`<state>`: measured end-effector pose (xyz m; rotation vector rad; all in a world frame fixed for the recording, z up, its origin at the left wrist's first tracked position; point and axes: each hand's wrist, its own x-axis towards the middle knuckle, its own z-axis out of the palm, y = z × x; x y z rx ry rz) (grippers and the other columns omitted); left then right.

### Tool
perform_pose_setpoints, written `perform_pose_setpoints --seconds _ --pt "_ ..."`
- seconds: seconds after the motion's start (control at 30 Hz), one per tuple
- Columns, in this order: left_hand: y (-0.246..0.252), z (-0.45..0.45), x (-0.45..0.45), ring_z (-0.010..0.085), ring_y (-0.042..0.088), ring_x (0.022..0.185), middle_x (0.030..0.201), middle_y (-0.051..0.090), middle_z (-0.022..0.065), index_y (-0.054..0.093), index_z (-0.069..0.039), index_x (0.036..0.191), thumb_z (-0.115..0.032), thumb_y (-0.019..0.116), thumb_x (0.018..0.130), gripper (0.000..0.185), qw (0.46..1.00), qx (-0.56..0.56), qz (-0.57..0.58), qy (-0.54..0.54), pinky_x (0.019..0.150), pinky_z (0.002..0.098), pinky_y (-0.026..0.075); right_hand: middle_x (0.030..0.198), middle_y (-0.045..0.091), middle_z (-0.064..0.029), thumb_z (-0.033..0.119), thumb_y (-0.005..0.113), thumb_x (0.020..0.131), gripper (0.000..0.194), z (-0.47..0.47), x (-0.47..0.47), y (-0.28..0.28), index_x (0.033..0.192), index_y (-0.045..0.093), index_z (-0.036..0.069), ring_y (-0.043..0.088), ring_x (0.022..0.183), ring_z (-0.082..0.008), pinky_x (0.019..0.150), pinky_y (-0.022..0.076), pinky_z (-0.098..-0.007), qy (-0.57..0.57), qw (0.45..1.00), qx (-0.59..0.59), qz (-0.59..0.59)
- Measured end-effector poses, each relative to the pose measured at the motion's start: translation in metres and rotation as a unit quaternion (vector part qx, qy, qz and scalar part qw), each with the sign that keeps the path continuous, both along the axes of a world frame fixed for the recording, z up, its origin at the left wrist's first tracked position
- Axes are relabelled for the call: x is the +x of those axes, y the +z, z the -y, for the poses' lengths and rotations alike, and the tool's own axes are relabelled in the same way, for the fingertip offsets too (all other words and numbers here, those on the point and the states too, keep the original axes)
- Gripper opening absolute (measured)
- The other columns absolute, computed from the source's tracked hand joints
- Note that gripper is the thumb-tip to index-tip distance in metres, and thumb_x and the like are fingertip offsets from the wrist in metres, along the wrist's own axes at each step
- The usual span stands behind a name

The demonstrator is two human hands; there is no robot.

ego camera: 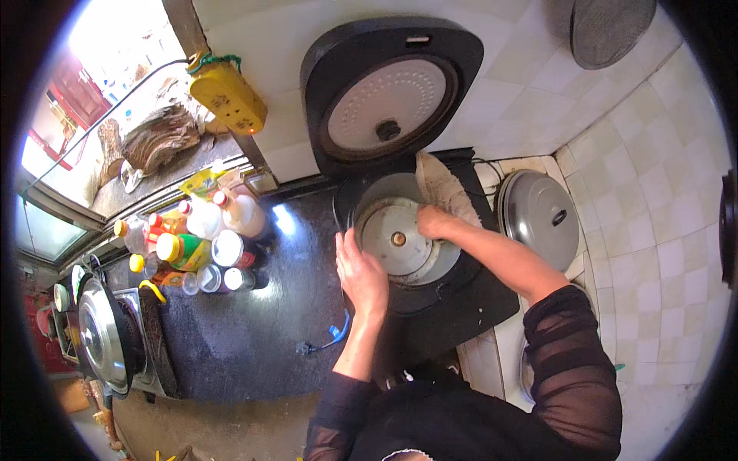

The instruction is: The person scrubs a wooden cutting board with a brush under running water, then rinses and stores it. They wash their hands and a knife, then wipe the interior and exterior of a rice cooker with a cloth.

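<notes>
An electric rice cooker (426, 302) stands with its lid (392, 37) tipped up against the wall. Its inner pot is out, so the round metal heating plate (386, 236) with a small copper-coloured centre shows inside. My right hand (435, 223) reaches into the cooker, closed on a beige cloth (447, 190) that drapes over the far right rim. Part of that cloth is hidden by the hand. Along the cooker's left side lies my left hand (362, 274), its fingers stretched out flat near the rim and nothing held in it.
A dark countertop (248, 340) bears a power cord (326, 340) with a plug. Bottles and jars (196, 248) cluster by the window. A lidded pan (104, 337) sits on a stove at far left. A yellow socket block (228, 95) hangs above; a large pot lid (542, 219) is at right.
</notes>
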<state>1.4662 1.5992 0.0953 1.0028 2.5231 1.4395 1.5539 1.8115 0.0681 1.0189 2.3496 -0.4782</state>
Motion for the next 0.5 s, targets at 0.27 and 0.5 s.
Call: perform_pose_setpoints --seconds 0.27,0.5 --pt "0.0 0.001 0.0 0.0424 0.042 0.133 0.136 0.048 0.0268 0.044 0.002 0.136 0.004 0.052 0.087 0.049 1.0 0.009 0.007 0.002 0.11 0.0481 0.037 0.109 0.067 -0.0301 0.017 0.059 0.08 0.042 0.056 0.008 0.011 0.111 0.065 -0.011 0.066 0.104 -0.0388 0.09 0.0517 -0.0426 0.175 0.98 -0.071 0.06" --pt "0.002 -0.006 0.012 0.0472 0.048 0.123 0.138 0.045 0.0312 0.045 0.001 0.135 0.003 0.054 0.084 0.052 0.999 0.016 -0.024 -0.025 0.104 0.0503 0.041 0.098 0.068 -0.0128 0.011 0.061 0.085 0.024 0.066 0.009 -0.028 0.103 0.066 -0.003 0.065 0.094 -0.0216 0.083 0.0507 -0.032 -0.087 0.908 -0.39 -0.124"
